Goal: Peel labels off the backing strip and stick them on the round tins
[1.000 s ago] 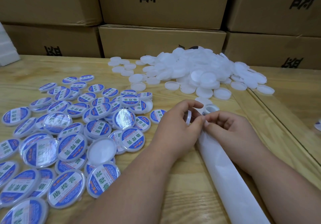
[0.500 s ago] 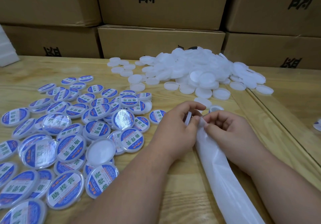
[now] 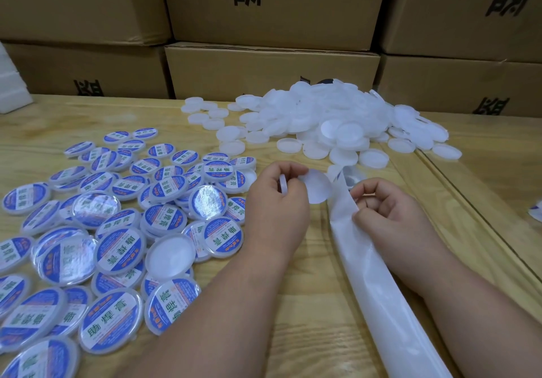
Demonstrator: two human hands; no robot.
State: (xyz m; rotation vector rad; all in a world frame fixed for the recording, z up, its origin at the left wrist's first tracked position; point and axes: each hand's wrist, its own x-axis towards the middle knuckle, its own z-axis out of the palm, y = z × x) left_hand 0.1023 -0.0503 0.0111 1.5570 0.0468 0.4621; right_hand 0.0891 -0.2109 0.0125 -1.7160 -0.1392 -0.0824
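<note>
the backing strip [image 3: 378,283] runs nearest, pinched in the right hand [image 3: 390,213]. left of the strip, the left hand [image 3: 278,210] grips a tin [image 3: 283,184] and a round label [image 3: 318,187] — labelled tins [image 3: 117,248] further left, blank tins [image 3: 337,125] and boxes [image 3: 272,72] beyond the strip.

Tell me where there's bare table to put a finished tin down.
Bare wood lies between the left hand and the backing strip, and at far left behind the labelled tins, before the boxes. The labelled tins crowd the left; the plain tins crowd the far middle.
</note>
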